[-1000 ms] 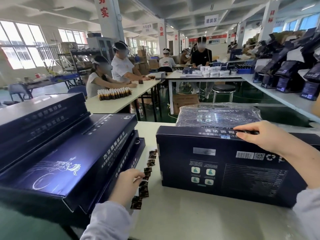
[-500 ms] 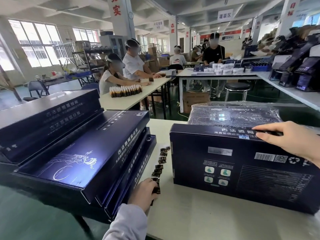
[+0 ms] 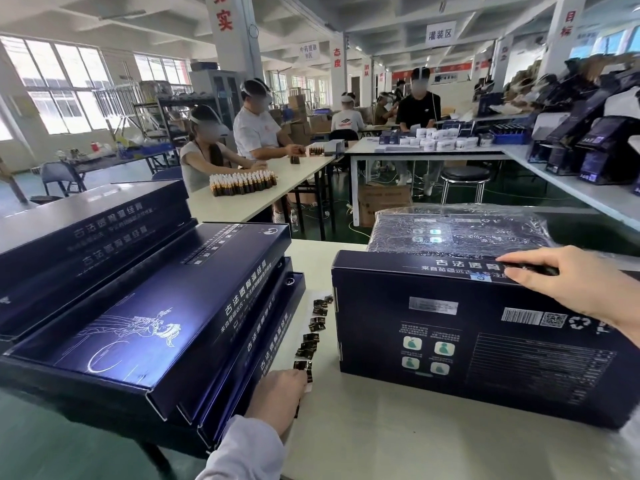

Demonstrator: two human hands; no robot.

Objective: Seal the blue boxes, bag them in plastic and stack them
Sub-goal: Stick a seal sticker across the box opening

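A dark blue box (image 3: pixel 460 344) stands on its long edge on the white table (image 3: pixel 398 441), its printed back facing me. My right hand (image 3: pixel 571 282) rests on its top edge with straight fingers laid flat. Behind it lies a blue box wrapped in clear plastic (image 3: pixel 460 230). A strip of small dark seal stickers (image 3: pixel 313 336) runs along the table between the upright box and a slanted stack of blue boxes (image 3: pixel 145 317) at the left. My left hand (image 3: pixel 280 396) is at the near end of the strip, fingers curled on a sticker.
The box stack overhangs the table's left edge. Beyond are other white tables, one with a row of small brown bottles (image 3: pixel 242 183), a round stool (image 3: pixel 465 176) and several seated and standing people. Dark packages pile on the right-hand table (image 3: pixel 595 140).
The view shifted so everything sits further right and nearer. My left hand stayed at the near end of the sticker strip; my right hand kept its place on the box's top edge.
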